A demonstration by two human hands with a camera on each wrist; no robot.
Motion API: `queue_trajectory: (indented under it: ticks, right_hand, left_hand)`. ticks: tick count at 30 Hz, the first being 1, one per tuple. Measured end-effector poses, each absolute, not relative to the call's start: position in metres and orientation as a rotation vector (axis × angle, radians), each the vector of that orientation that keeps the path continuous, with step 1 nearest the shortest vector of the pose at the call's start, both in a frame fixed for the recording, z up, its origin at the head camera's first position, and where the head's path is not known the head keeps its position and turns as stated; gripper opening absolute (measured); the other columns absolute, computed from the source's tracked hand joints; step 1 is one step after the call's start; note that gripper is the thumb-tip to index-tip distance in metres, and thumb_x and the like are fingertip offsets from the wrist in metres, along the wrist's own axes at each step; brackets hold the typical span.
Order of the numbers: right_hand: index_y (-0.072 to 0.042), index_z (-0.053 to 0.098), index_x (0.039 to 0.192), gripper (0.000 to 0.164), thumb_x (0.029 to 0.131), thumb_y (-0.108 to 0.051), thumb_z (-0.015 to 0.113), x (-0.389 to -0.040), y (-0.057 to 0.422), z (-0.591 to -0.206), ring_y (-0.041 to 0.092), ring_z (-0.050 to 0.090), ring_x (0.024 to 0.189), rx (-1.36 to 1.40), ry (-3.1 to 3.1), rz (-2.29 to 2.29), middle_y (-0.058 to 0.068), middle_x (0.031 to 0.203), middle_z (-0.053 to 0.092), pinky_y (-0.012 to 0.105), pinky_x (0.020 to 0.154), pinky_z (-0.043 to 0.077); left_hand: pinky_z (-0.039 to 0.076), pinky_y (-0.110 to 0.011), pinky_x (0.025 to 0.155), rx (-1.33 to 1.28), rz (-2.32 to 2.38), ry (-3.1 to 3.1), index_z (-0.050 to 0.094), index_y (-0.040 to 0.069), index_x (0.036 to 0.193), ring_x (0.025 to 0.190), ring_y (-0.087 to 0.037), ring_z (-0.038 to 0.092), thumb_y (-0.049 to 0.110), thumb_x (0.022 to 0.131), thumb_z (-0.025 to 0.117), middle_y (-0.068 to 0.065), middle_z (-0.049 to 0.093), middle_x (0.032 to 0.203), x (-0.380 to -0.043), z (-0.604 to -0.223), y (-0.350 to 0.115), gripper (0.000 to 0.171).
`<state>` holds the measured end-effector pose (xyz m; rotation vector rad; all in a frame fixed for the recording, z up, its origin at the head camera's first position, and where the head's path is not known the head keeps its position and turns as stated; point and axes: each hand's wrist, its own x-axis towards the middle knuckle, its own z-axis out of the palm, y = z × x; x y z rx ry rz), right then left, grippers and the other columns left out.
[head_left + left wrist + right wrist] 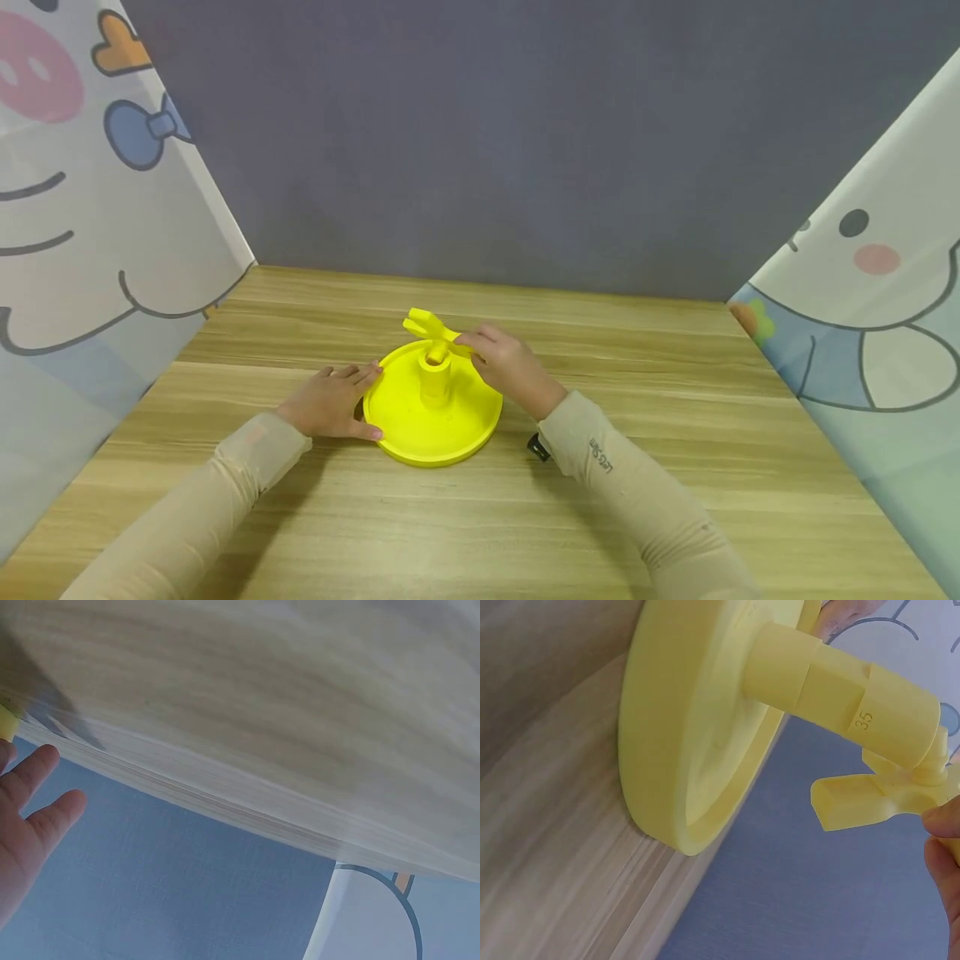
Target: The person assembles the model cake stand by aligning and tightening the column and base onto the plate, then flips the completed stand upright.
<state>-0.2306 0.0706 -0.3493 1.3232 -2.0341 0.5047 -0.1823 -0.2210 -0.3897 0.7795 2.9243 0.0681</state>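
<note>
A round yellow dish-like base (401, 433) with a raised rim lies on the table, and a hollow post (433, 387) rises from its middle. In the right wrist view the post (832, 682) carries the mark 35. My right hand (513, 371) pinches one arm of a yellow several-armed piece (423, 323), tilted over the post. Its short round peg (931, 761) is right at the post's open top. My left hand (330, 404) rests against the left side of the base, fingers spread along the rim and thumb at the front.
The wood-grain table (465, 533) runs back to a grey wall panel (480, 150). White panels with cartoon prints flank it, the left panel (90, 292) and the right panel (900, 292). A small black item (537, 447) shows beside the right sleeve.
</note>
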Motion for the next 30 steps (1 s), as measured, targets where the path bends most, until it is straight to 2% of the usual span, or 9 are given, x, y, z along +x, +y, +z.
queue_trajectory:
  ticks: [6, 13, 20, 26, 30]
  right_hand:
    - [0.0, 0.071, 0.097, 0.029, 0.076, 0.017, 0.064, -0.2311, 0.0697, -0.3498, 0.013, 0.056, 0.064, 1.347, -1.997, 0.507, 0.008, 0.083, 0.062, 0.018, 0.061, 0.051]
    - [0.0, 0.069, 0.101, 0.03, 0.075, 0.016, 0.068, -0.2302, 0.0705, -0.3501, 0.018, 0.066, 0.081, 1.338, -2.042, 0.53, 0.01, 0.093, 0.066, 0.021, 0.074, 0.054]
    - [-0.002, 0.07, 0.098, 0.025, 0.079, 0.013, 0.068, -0.2303, 0.0707, -0.3494, 0.016, 0.066, 0.077, 1.279, -1.998, 0.417, 0.007, 0.088, 0.066, 0.02, 0.071, 0.054]
    - [-0.005, 0.071, 0.094, 0.024, 0.079, 0.013, 0.066, -0.233, 0.0691, -0.3511, 0.017, 0.067, 0.078, 1.306, -1.922, 0.368, 0.008, 0.088, 0.067, 0.021, 0.073, 0.054]
    - [-0.005, 0.071, 0.093, 0.022, 0.079, 0.011, 0.069, -0.2343, 0.0697, -0.352, 0.019, 0.067, 0.08, 1.329, -1.884, 0.337, 0.009, 0.089, 0.067, 0.022, 0.076, 0.054]
  left_hand:
    - [0.034, -0.063, 0.099, 0.784, 0.068, 2.925, 0.037, -0.007, 0.143, 0.127, -0.044, 0.042, 0.068, 0.077, 0.061, -0.022, 0.038, 0.147, -0.1824, -0.3909, -0.2218, 0.103]
    - [0.033, -0.063, 0.1, 0.774, 0.068, 2.913, 0.036, -0.006, 0.143, 0.128, -0.044, 0.041, 0.071, 0.076, 0.06, -0.022, 0.037, 0.148, -0.1825, -0.3898, -0.2206, 0.105]
    - [0.033, -0.064, 0.1, 0.783, 0.075, 2.911, 0.036, -0.006, 0.143, 0.128, -0.045, 0.042, 0.068, 0.077, 0.061, -0.021, 0.037, 0.148, -0.1838, -0.389, -0.2203, 0.103]
    - [0.035, -0.063, 0.098, 0.8, 0.053, 2.92, 0.038, -0.007, 0.142, 0.126, -0.044, 0.043, 0.068, 0.077, 0.061, -0.021, 0.038, 0.147, -0.1827, -0.3877, -0.2199, 0.102]
    - [0.034, -0.064, 0.099, 0.786, 0.054, 2.91, 0.037, -0.006, 0.143, 0.128, -0.045, 0.042, 0.07, 0.077, 0.06, -0.021, 0.037, 0.148, -0.1836, -0.3878, -0.2199, 0.104]
